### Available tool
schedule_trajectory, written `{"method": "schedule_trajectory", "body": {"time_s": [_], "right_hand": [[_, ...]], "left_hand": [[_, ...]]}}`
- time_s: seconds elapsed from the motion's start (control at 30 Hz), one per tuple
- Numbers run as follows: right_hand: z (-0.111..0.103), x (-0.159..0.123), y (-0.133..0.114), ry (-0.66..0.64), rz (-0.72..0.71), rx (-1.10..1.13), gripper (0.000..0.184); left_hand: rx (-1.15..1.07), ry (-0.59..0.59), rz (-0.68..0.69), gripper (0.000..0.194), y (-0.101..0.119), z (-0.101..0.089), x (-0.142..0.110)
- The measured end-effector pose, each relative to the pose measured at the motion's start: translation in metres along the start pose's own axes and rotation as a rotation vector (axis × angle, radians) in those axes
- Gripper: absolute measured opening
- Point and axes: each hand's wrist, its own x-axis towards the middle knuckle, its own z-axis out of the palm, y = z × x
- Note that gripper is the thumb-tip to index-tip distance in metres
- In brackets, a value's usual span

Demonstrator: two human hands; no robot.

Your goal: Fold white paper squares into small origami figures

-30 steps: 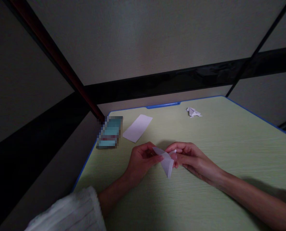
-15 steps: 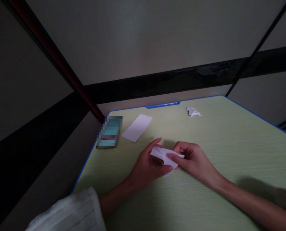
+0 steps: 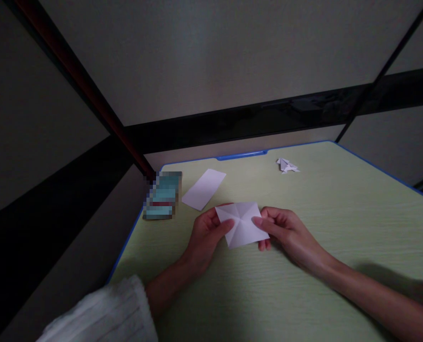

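A small white sheet of paper (image 3: 245, 229) with crossing crease lines is held spread out above the table. My left hand (image 3: 208, 232) pinches its left edge, thumb on top and fingers behind. On the right edge, my right hand (image 3: 284, 231) grips it between thumb and fingers; some fingertips show below the paper. Beyond my left hand lies a flat white paper strip (image 3: 204, 189). Farther back to the right rests a folded white paper figure (image 3: 286, 165) with pointed ends.
The light green table (image 3: 346, 204) has a blue edge and a blue handle-like piece (image 3: 242, 155) at the back. A pixelated flat rectangular object (image 3: 163, 194) lies at its left edge. Panelled walls stand behind and to the left.
The paper has gone from folded over to opened out flat, showing its creases. My left thumb has shifted up and left onto its left edge; my right hand stays nearly in place.
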Motion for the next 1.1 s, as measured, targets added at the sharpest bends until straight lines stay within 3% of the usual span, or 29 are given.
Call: {"method": "schedule_trajectory", "body": {"time_s": [0.23,0.37,0.63,0.83,1.1], "right_hand": [[-0.0016,-0.0017,-0.0004,0.119,-0.097,0.028,0.026],[-0.0015,-0.0011,-0.0018,0.112,-0.113,0.019,0.023],[0.0013,0.0014,-0.0005,-0.072,-0.03,-0.027,0.022],[0.0,-0.0018,0.0019,-0.226,-0.046,-0.178,0.022],[-0.0018,-0.0004,-0.0025,0.006,-0.066,-0.139,0.029]], "left_hand": [[0.17,0.005,-0.024,0.029,0.0068,0.0042,-0.0056],[0.233,-0.028,-0.035,0.026,0.0064,0.0054,-0.0077],[0.265,0.131,0.017,0.025,0.0069,0.0044,-0.0045],[0.106,0.069,-0.011,0.03,0.0026,0.0013,-0.0024],[0.008,-0.01,-0.009,0.031,0.0021,0.0025,-0.0012]]}}
